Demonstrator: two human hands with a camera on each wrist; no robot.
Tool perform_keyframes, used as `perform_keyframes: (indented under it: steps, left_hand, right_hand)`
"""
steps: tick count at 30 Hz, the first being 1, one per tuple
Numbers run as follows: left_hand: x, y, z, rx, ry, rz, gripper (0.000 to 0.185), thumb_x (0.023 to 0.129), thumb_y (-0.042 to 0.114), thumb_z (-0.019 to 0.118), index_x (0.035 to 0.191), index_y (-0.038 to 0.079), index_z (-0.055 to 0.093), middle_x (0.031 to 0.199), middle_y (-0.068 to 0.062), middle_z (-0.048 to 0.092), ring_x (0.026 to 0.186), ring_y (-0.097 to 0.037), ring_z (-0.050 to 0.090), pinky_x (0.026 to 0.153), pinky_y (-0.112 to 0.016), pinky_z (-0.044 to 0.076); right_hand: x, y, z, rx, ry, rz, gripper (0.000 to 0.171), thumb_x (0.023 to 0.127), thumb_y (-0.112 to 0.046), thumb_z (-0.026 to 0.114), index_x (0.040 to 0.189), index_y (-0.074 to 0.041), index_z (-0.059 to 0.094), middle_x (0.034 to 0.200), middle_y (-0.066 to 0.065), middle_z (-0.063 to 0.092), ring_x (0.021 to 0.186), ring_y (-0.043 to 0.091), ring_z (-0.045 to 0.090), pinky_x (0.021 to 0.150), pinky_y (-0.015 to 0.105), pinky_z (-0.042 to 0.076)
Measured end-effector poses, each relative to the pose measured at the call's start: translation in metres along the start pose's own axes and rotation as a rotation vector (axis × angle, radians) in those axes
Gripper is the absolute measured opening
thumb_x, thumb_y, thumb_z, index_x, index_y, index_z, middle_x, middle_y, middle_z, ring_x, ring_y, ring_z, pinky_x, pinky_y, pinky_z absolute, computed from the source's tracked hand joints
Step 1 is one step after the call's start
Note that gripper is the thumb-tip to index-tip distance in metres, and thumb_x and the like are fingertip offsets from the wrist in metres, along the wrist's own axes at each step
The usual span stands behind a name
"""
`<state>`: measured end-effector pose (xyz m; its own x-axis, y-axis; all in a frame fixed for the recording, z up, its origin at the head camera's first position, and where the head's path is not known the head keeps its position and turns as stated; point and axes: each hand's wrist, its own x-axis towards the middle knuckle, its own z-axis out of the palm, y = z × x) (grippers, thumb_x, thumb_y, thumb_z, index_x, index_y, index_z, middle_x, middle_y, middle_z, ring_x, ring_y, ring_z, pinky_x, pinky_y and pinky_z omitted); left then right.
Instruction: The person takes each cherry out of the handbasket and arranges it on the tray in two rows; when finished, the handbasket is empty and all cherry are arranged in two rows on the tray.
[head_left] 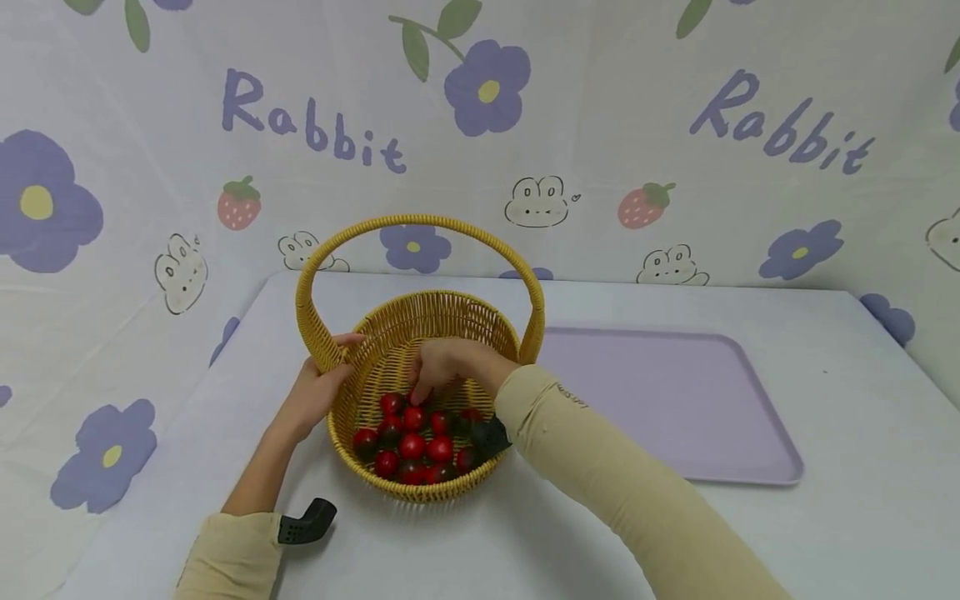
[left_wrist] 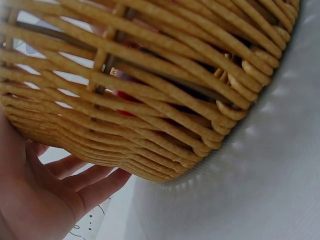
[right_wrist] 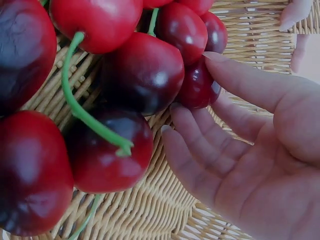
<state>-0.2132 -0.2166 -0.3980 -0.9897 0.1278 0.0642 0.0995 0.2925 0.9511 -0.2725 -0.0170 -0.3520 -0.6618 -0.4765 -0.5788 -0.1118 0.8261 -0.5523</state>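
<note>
I find the right hand (head_left: 450,364) lowered inside the woven basket (head_left: 390,350), fingers loosely extended. In the right wrist view the thumb and fingertips (right_wrist: 175,142) sit against one dark cherry (right_wrist: 197,87) at the edge of the pile; they touch it but I see no closed pinch, so I log the hand as open and holding nothing. The left hand (head_left: 318,392) braces the basket at its rim near the base of the handle (head_left: 420,223); the left wrist view shows straight fingers (left_wrist: 95,182) laid along the outer wall (left_wrist: 165,115), pressing rather than clasping.

The cherries (head_left: 411,442) lie heaped in the near half of the basket, which stands on the white table (head_left: 825,517), just beside a lilac tray (head_left: 675,400).

Risks, in my judgement: the fruit is round, glossy and smooth, so a light fingertip contact could let it roll away into the heap. Thin green stems (right_wrist: 80,110) cross between neighbours; lifting one cherry could drag another along. The basket is light open wickerwork with a tall hoop handle, and could tip or skid on the smooth cloth if the left hand's brace slackens. The sleeve (head_left: 600,467) crosses the near rim and may catch it.

The tray is flat and matt with rounded corners and a low lip.
</note>
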Motion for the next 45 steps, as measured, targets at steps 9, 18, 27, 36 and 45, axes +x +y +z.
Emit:
perform_keyframes:
  steps: [9, 18, 27, 36, 45]
  left_hand:
    - [0.001, -0.001, 0.003, -0.003, -0.004, -0.001, 0.043, 0.094, 0.0, 0.037, 0.137, 0.0, 0.043, 0.144, -0.025, 0.035, 0.132, -0.041, 0.031, 0.104, -0.059, 0.025]
    - [0.002, -0.002, 0.004, -0.005, -0.005, 0.003, 0.042, 0.094, 0.0, 0.038, 0.136, 0.001, 0.044, 0.143, -0.024, 0.036, 0.132, -0.041, 0.033, 0.104, -0.059, 0.025]
    - [0.001, -0.002, 0.003, -0.001, 0.002, 0.01, 0.043, 0.094, 0.0, 0.038, 0.137, 0.001, 0.044, 0.144, -0.024, 0.036, 0.132, -0.04, 0.032, 0.103, -0.058, 0.025]
    - [-0.001, -0.001, 0.003, -0.009, 0.0, 0.013, 0.043, 0.094, 0.0, 0.038, 0.136, 0.0, 0.044, 0.142, -0.023, 0.038, 0.129, -0.038, 0.035, 0.102, -0.057, 0.027]
    - [-0.001, 0.0, 0.002, -0.007, -0.002, 0.018, 0.043, 0.095, 0.0, 0.037, 0.137, 0.0, 0.043, 0.143, -0.024, 0.037, 0.128, -0.039, 0.037, 0.101, -0.056, 0.029]
  right_hand:
    - [-0.012, -0.002, 0.002, -0.027, 0.044, -0.006, 0.02, 0.085, -0.015, 0.072, 0.102, -0.005, 0.07, 0.088, 0.002, 0.063, 0.085, 0.018, 0.063, 0.077, 0.031, 0.052]
    - [-0.019, 0.001, -0.007, 0.01, 0.005, -0.058, 0.026, 0.087, -0.014, 0.069, 0.11, -0.002, 0.067, 0.093, 0.004, 0.065, 0.09, 0.02, 0.065, 0.079, 0.031, 0.052]
    - [-0.026, 0.003, -0.019, 0.146, -0.026, -0.093, 0.027, 0.089, -0.013, 0.067, 0.113, -0.001, 0.064, 0.094, 0.007, 0.065, 0.094, 0.027, 0.066, 0.08, 0.034, 0.052]
    - [-0.044, 0.011, -0.028, 0.32, -0.025, -0.23, 0.025, 0.088, -0.01, 0.068, 0.111, -0.004, 0.063, 0.099, 0.016, 0.067, 0.086, 0.026, 0.063, 0.082, 0.037, 0.051]
    - [-0.071, 0.013, -0.033, 0.444, -0.006, -0.333, 0.034, 0.09, -0.012, 0.064, 0.122, -0.002, 0.058, 0.106, 0.013, 0.065, 0.093, 0.023, 0.065, 0.081, 0.032, 0.051]
